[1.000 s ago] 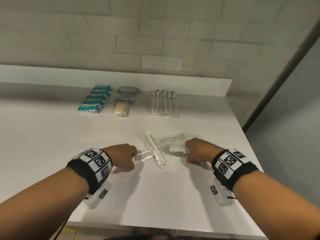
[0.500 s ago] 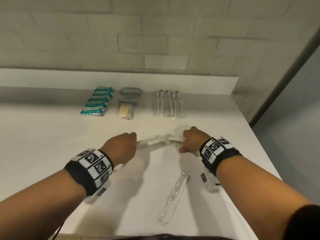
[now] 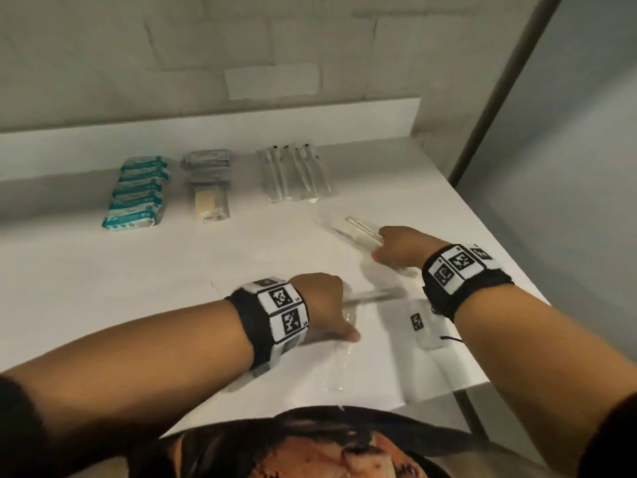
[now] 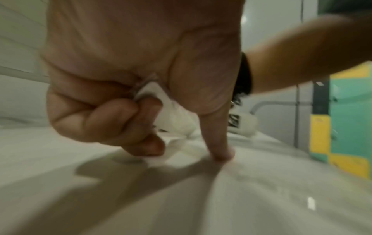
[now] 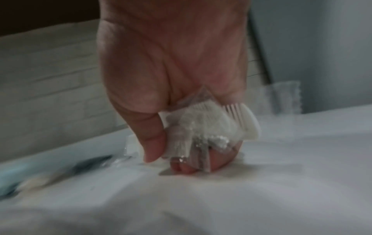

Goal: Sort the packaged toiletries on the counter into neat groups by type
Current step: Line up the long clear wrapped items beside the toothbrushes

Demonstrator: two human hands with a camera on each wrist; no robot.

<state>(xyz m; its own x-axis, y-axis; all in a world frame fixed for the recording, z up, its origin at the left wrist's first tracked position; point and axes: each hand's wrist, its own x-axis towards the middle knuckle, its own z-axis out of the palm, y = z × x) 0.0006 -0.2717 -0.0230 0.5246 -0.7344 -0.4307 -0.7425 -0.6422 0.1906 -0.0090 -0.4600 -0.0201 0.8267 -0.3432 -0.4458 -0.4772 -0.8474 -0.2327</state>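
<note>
Right hand [image 3: 401, 248] is gripping clear-wrapped white combs [image 3: 358, 229] just before the wrapped toothbrush row [image 3: 296, 174]; left hand [image 3: 325, 305] is clutching 1 wrapped comb [image 3: 374, 295], thumb reaching another [image 3: 339, 360]. Advice: lay them parallel, ends aligned.

A white desk [image 3: 103, 288] runs back to a low white upstand [image 3: 206, 132] under a wall of pale grey blocks [image 3: 172, 46]. A dark vertical strip [image 3: 499, 98] edges a grey panel [image 3: 586, 132] on the right. The light is dim and even.
</note>
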